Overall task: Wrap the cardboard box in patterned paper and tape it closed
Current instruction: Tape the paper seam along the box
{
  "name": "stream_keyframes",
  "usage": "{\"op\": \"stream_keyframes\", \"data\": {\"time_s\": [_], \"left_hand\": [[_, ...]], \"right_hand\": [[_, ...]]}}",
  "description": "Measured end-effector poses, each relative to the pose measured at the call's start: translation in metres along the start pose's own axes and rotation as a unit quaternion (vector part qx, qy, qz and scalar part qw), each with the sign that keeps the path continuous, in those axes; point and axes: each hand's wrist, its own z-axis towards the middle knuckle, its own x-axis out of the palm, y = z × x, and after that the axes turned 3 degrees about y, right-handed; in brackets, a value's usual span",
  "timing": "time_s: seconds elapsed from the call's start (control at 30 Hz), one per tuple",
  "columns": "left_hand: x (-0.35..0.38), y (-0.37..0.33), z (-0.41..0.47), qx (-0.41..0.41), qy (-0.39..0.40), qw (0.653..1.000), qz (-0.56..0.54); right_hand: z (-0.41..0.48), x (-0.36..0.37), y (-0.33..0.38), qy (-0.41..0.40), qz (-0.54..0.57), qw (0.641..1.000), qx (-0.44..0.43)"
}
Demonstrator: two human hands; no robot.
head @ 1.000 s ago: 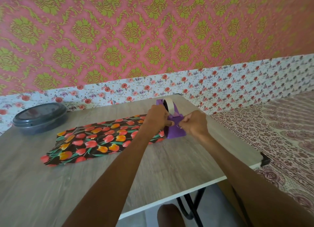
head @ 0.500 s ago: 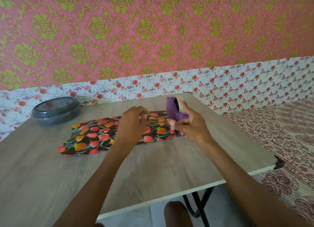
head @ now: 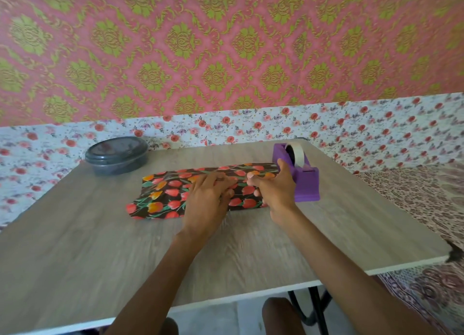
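The box wrapped in dark paper with red and orange tulips (head: 165,196) lies flat in the middle of the wooden table (head: 75,246). My left hand (head: 208,201) rests on the top of the paper with its fingers straight. Just right of it, my right hand (head: 272,186) lies on the parcel's right part, forefinger stretched leftward, thumb raised, lower fingers bent. The fingertips of both hands nearly meet. No tape strip can be made out between them. The purple tape dispenser (head: 305,181) with its white roll stands against the parcel's right end, behind my right hand.
A dark round lidded container (head: 116,155) sits at the table's back left. The table's right edge (head: 411,267) borders a patterned bedspread (head: 426,204). Floral wallpaper rises right behind the table. My knees show under the front edge.
My right hand has left the dispenser and come down onto the parcel. My left hand slid right and flattened on the paper. The camera shifted, so everything sits further left.
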Motion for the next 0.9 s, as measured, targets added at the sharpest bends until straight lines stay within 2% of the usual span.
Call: {"op": "stream_keyframes", "data": {"time_s": [0.33, 0.63, 0.9], "left_hand": [[0.006, 0.003, -0.003, 0.023, -0.044, 0.999, -0.002], [0.011, -0.001, 0.0, -0.012, -0.065, 0.998, 0.004], [0.013, 0.0, 0.0, -0.015, -0.069, 0.997, 0.011]], "right_hand": [[0.011, 0.007, 0.013, -0.001, -0.025, 0.997, 0.075], [0.021, 0.006, 0.023, 0.066, -0.115, 0.982, 0.137], [0.029, 0.006, 0.013, 0.04, -0.207, 0.976, 0.061]]}}
